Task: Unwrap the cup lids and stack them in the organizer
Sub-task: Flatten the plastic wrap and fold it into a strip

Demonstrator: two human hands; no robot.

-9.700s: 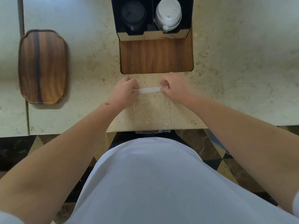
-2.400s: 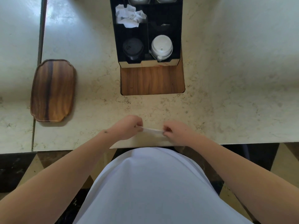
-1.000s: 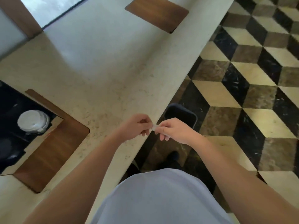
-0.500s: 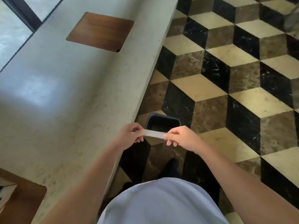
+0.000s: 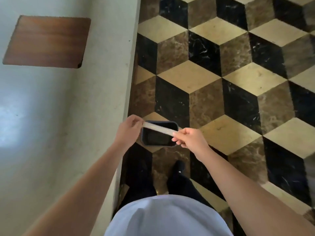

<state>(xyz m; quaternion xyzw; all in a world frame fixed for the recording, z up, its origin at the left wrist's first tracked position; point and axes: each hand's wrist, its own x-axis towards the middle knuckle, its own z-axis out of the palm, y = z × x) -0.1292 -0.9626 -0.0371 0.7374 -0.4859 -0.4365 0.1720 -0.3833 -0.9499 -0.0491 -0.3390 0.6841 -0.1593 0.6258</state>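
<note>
From the head camera, we hold a folded strip of clear plastic wrap (image 5: 158, 129) stretched between our hands, right over the small dark rectangular plastic bin (image 5: 159, 133) that stands on the floor beside the counter's edge. Our left hand (image 5: 130, 129) pinches one end between thumb and curled fingers; our right hand (image 5: 190, 137) pinches the other end the same way, the remaining fingers loosely tucked under. The strip looks thin, pale and slightly glossy, and we judge it almost weightless, limp and a little slippery, so the ends are the sensible places to grip; let go of one end and it would likely droop or cling to our skin. It cannot break, only crumple.

The cup lids and the organizer are out of sight here.

The pale speckled stone counter (image 5: 68, 125) runs along our left, smooth and faintly shiny, with a brown rounded-corner wooden panel (image 5: 47, 41) set flush into it. The polished marble floor (image 5: 221, 74) shows a cube pattern of cream, brown and black tiles.
</note>
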